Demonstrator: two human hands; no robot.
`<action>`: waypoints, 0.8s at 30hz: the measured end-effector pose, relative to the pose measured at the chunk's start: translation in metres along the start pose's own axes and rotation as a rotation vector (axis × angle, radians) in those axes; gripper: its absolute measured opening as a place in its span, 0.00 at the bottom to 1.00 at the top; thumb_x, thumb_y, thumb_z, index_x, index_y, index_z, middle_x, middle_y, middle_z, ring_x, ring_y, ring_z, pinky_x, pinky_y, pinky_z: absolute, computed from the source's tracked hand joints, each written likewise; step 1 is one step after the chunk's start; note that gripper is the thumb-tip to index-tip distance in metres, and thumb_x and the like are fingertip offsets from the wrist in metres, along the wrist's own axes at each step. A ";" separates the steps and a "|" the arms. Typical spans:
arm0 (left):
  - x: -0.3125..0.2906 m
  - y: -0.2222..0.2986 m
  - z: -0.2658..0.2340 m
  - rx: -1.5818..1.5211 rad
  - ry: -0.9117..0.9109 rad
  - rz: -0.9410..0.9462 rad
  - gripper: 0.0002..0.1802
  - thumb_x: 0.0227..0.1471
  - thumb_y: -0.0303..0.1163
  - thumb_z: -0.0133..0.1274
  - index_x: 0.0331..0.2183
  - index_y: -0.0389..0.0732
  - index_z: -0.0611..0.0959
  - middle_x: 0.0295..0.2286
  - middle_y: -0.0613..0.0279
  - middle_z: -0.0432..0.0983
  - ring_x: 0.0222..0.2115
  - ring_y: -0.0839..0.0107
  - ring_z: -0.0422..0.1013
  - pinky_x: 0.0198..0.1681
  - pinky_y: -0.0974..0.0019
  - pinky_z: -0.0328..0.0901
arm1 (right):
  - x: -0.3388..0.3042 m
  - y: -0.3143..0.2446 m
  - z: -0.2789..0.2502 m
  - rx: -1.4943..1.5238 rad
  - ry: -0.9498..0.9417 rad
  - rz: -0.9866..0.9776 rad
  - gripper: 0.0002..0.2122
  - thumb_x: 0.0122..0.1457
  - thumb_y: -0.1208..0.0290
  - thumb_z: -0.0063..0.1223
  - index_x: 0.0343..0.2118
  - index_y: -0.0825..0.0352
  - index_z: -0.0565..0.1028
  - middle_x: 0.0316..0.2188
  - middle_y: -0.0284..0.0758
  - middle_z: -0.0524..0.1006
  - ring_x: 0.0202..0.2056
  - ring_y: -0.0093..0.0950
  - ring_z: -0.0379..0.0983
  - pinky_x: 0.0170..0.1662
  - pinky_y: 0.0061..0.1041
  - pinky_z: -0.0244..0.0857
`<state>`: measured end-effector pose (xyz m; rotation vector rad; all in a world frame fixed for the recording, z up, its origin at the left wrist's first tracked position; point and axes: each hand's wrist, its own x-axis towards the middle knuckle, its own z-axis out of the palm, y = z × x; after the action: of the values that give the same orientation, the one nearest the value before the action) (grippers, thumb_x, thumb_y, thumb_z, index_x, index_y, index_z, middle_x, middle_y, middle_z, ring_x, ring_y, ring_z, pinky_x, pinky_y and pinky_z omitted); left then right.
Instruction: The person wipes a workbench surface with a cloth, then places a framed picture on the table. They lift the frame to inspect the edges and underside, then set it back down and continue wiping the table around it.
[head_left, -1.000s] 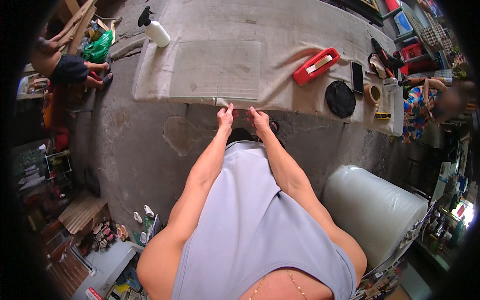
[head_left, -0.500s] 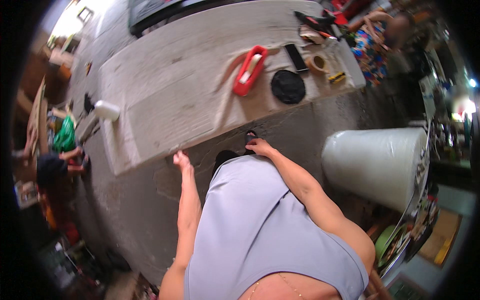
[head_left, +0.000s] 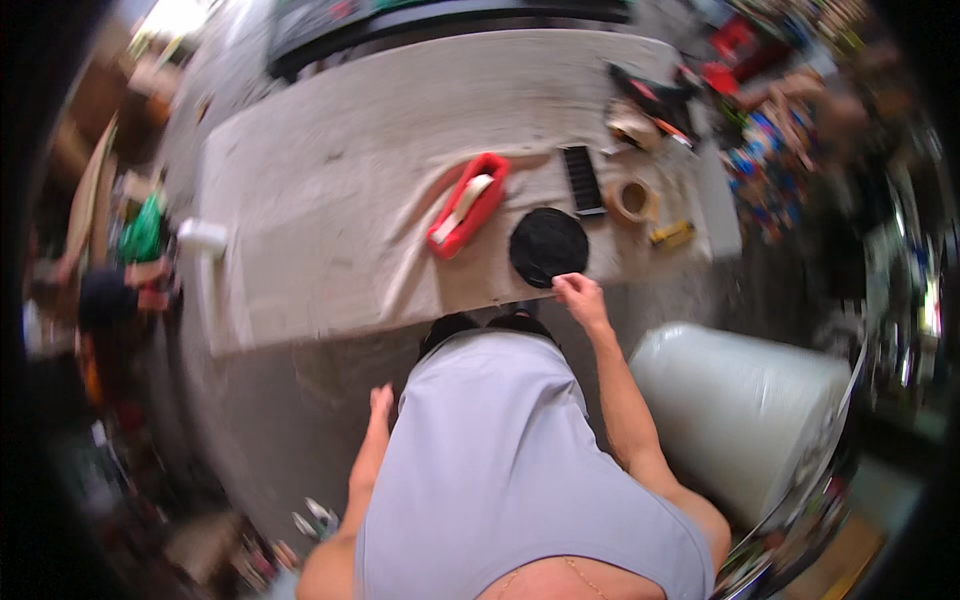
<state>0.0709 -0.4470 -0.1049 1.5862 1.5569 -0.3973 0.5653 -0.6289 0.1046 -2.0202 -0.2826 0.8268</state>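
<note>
My right hand [head_left: 580, 297] is at the table's near edge, beside the near rim of a flat, round black thing [head_left: 548, 247]. Its fingers are loosely bent with nothing seen in them; I cannot tell whether they touch the rim. My left hand [head_left: 382, 402] hangs low beside my body, off the table, its fingers blurred. Left of the black round thing lies a red tape dispenser [head_left: 468, 206] with a pale roll in it. Just beyond are a dark phone-like slab [head_left: 583, 181], a brown tape roll [head_left: 632, 200] and a small yellow-and-black tool [head_left: 672, 234].
The pale cloth-covered table [head_left: 300, 220] spans the view ahead. A white bottle-like thing [head_left: 202, 238] is at its left edge, and a dark tool-like thing [head_left: 655, 97] at far right. A big wrapped white roll [head_left: 730, 410] stands to my right. Other people are blurred at both sides.
My right hand has moved forward and right, from near my body to the black round thing. My left hand has drawn back from the table edge. The view has shifted and I stand nearer the table.
</note>
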 end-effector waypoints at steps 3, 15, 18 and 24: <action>-0.063 0.123 -0.019 -0.208 0.037 -0.043 0.28 0.49 0.48 0.54 0.42 0.33 0.79 0.39 0.43 0.77 0.42 0.57 0.73 0.45 0.60 0.66 | 0.026 -0.021 -0.005 0.095 -0.223 0.012 0.13 0.58 0.63 0.55 0.33 0.72 0.77 0.24 0.34 0.78 0.25 0.19 0.73 0.30 0.19 0.69; -0.066 0.087 -0.160 -0.659 0.587 0.092 0.15 0.52 0.35 0.57 0.40 0.38 0.81 0.34 0.62 0.79 0.36 0.75 0.72 0.43 0.70 0.67 | -0.018 -0.091 0.200 -0.152 -0.827 -0.218 0.16 0.55 0.60 0.56 0.37 0.71 0.77 0.29 0.39 0.78 0.31 0.27 0.74 0.38 0.25 0.68; -0.017 0.038 -0.233 -0.544 0.734 0.200 0.15 0.53 0.37 0.56 0.40 0.38 0.81 0.34 0.61 0.79 0.37 0.72 0.73 0.43 0.68 0.66 | -0.026 -0.078 0.242 -0.304 -0.484 -0.686 0.20 0.51 0.59 0.60 0.43 0.68 0.75 0.40 0.44 0.75 0.43 0.37 0.71 0.47 0.34 0.64; 0.089 -0.012 -0.340 0.065 0.935 0.565 0.19 0.55 0.45 0.50 0.44 0.44 0.79 0.42 0.57 0.74 0.45 0.57 0.68 0.51 0.57 0.59 | -0.033 -0.043 0.304 -0.681 0.025 -1.056 0.35 0.45 0.43 0.60 0.51 0.63 0.68 0.53 0.41 0.67 0.57 0.39 0.60 0.56 0.38 0.53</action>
<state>-0.0375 -0.1381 0.0239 2.3308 1.6065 0.7107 0.3480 -0.4190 0.0431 -2.0278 -1.6102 0.0029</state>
